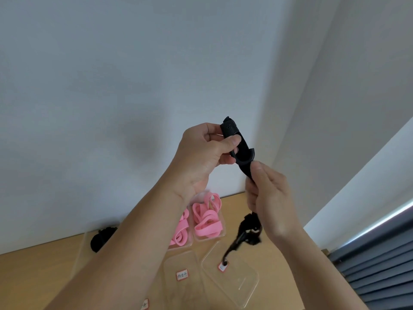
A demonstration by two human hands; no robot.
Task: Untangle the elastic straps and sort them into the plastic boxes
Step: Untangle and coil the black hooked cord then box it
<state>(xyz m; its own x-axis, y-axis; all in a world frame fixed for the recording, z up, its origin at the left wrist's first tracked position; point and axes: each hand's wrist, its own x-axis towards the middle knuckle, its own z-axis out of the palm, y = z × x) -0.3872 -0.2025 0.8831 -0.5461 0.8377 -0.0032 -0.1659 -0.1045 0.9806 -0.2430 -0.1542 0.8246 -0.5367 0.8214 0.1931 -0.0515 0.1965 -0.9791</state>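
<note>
Because the black strap (243, 156) has to be worked loose before it can be sorted, both hands hold it in the air, well above the table (33, 283), where its free end can hang and show how it is snarled. The left hand (201, 157) pinches the top of the strap, thumb pressed on the flat band against curled fingers, which keeps a small loop standing open. Just below, the right hand (270, 198) has its fingers closed round the band, probably to draw it down through the grip. Under that hand the strap bunches into a knot (251, 231), and a thin tail drops toward the boxes. The band looks woven, matte and limp, with a ribbed patch near the top.

Below the hands lie a near box (178, 294) and a right box (237, 287), both of thin, glossy, see-through plastic with rounded corners. Each carries a small red-edged label, too small to read.

Farther back, a back box (220, 233) holds pink straps (206, 218), smooth, rubbery-looking flat loops. More pink loops (178, 236) lie beside it, partly hidden by the left forearm. At the left, a black bundle (101, 239) sits in a further clear box against the pale wall (111, 86), likely where this strap belongs.
</note>
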